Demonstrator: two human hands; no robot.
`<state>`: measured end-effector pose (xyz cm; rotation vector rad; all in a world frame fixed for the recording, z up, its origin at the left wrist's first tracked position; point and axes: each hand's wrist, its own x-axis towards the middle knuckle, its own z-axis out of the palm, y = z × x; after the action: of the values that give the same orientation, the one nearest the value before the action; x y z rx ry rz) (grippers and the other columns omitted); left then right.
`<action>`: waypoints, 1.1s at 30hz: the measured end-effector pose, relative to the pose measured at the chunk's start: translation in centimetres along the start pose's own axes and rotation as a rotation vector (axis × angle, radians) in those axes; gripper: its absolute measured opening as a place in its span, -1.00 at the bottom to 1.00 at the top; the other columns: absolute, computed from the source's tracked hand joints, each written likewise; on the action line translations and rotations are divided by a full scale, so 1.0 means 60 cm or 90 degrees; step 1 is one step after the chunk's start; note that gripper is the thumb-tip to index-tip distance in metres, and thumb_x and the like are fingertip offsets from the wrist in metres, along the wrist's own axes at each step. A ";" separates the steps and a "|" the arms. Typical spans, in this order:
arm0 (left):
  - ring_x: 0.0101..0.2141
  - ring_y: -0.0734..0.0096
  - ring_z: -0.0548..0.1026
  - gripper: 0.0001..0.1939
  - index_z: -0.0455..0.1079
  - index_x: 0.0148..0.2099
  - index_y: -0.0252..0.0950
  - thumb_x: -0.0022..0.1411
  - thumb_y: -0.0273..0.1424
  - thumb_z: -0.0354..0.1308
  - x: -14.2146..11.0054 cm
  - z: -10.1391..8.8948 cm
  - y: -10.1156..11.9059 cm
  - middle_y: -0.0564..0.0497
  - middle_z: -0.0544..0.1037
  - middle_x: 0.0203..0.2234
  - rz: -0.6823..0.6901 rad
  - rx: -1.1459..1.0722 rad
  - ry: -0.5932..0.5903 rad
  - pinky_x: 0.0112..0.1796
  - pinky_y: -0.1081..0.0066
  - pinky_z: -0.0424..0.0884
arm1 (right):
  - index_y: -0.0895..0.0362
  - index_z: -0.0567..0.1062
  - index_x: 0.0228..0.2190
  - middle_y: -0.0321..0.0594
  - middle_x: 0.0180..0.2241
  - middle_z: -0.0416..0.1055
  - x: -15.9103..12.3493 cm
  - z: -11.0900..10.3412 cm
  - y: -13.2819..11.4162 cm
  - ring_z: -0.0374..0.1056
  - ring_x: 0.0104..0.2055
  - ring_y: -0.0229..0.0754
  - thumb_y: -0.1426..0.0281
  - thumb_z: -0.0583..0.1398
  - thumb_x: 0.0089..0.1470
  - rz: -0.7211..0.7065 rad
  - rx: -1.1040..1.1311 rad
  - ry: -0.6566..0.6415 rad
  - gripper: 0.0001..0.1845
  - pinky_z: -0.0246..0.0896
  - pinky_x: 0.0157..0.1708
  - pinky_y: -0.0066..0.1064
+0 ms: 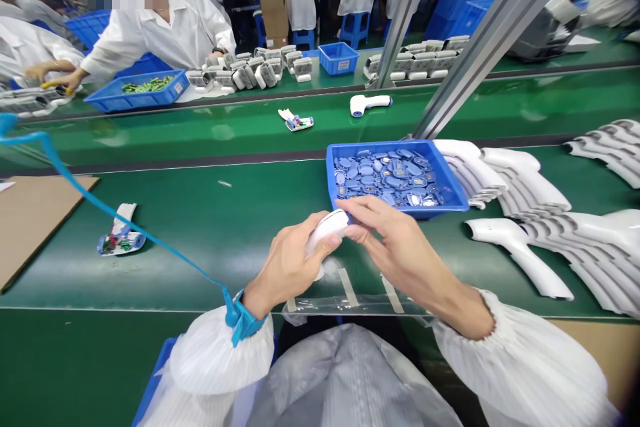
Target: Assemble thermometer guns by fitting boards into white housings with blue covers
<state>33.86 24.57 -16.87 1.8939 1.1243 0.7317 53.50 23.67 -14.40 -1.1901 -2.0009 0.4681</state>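
My left hand [293,250] is wrapped round a white plastic thermometer housing [327,227], which it holds over the near edge of the bench. At the housing's right end, the fingers and thumb of my right hand [385,233] close on a small blue end piece [349,219], mostly covered by the fingertips. Just behind my hands stands a blue bin [463,203] full of small blue plastic parts [395,173]. Below the hands, strips of tape and clear film [350,287] lie along the bench edge. A blue wrist strap [245,320] circles my left wrist.
White housing shells [520,253] lie in nested rows at right. An opened unit with wires [121,237] rests at left, near cardboard [35,220]. On the green belt are another opened unit [297,121] and a white gun-shaped unit [369,103]. A metal post [480,40] and the blue cord [125,213] cross the view.
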 end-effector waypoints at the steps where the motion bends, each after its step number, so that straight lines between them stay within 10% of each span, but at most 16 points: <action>1: -0.27 0.36 0.52 -0.65 0.40 0.17 -0.17 0.47 -0.17 0.01 0.000 0.003 0.001 0.07 0.61 -0.18 0.007 0.015 0.010 -0.22 0.39 0.32 | 0.19 0.53 0.02 -0.11 -0.04 0.52 -0.004 0.006 -0.002 0.47 -0.04 -0.20 0.43 0.16 0.33 -0.002 0.002 -0.002 -0.72 0.39 -0.03 -0.37; 9: -0.29 0.31 0.51 -0.75 0.48 -0.05 -0.21 0.42 -0.18 0.10 -0.008 0.047 -0.015 0.04 0.63 -0.27 0.139 0.233 0.112 -0.23 0.33 0.28 | 0.10 0.44 -0.05 -0.18 -0.17 0.39 -0.061 0.022 0.002 0.36 -0.17 -0.24 0.43 0.06 0.39 0.070 -0.055 0.028 -0.81 0.30 -0.19 -0.41; 15: -0.53 0.48 0.22 -0.52 0.16 -0.55 -0.28 0.41 -0.20 0.07 -0.010 0.088 -0.026 0.08 0.31 -0.64 -0.067 0.142 0.384 -0.43 0.37 0.08 | 0.06 0.40 -0.05 -0.24 -0.21 0.43 -0.097 -0.001 -0.009 0.36 -0.28 -0.25 0.33 0.05 0.41 0.091 -0.067 -0.102 -0.82 0.24 -0.30 -0.42; 20: -0.62 0.53 0.04 -0.47 0.00 -0.64 -0.29 0.36 -0.30 0.03 0.015 0.090 -0.039 0.11 0.11 -0.74 0.026 0.174 0.341 -0.48 0.33 -0.03 | 0.13 0.48 -0.15 -0.25 -0.40 0.39 -0.108 0.039 -0.020 0.21 -0.54 -0.26 0.22 -0.01 0.39 0.097 -0.110 -0.086 -0.66 0.02 -0.53 -0.38; 24: -0.50 0.46 0.34 -0.60 0.36 -0.50 -0.29 0.36 -0.20 0.11 -0.001 0.053 -0.046 0.05 0.43 -0.58 0.003 0.114 0.254 -0.38 0.39 0.20 | 0.12 0.48 -0.28 -0.25 -0.52 0.37 -0.087 0.064 -0.006 0.24 -0.52 -0.22 0.08 0.00 0.32 0.382 0.050 -0.028 -0.57 0.08 -0.47 -0.37; 28: -0.33 0.36 0.48 -0.63 0.47 -0.34 -0.29 0.41 -0.16 0.06 -0.024 0.046 -0.062 -0.05 0.56 -0.39 0.007 -0.024 0.441 -0.24 0.38 0.35 | 0.10 0.35 -0.51 -0.37 -0.67 0.17 -0.057 0.075 0.006 -0.12 -0.68 -0.36 0.01 -0.04 0.30 0.751 0.335 -0.193 -0.47 -0.22 -0.63 -0.42; 30: -0.54 0.45 0.36 -0.49 0.36 -0.54 -0.28 0.40 -0.11 0.07 -0.018 0.053 -0.073 0.04 0.43 -0.63 -0.087 -0.078 0.532 -0.41 0.41 0.27 | 0.13 0.43 -0.42 -0.32 -0.59 0.31 -0.051 0.080 0.003 -0.07 -0.68 -0.38 -0.02 0.02 0.27 0.703 0.359 -0.288 -0.50 -0.22 -0.63 -0.43; 33: -0.62 0.50 0.27 -0.43 0.28 -0.64 -0.27 0.34 -0.07 0.14 0.007 0.056 -0.084 0.09 0.33 -0.74 -0.181 -0.119 0.529 -0.48 0.41 0.20 | 0.08 0.54 -0.20 -0.26 -0.47 0.48 -0.055 0.089 -0.011 0.22 -0.57 -0.28 0.05 0.08 0.28 0.392 0.148 -0.283 -0.60 -0.04 -0.53 -0.42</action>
<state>34.50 25.26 -22.87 1.2309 1.7012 1.4582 50.03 20.81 -18.80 -1.6483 -1.8193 1.3324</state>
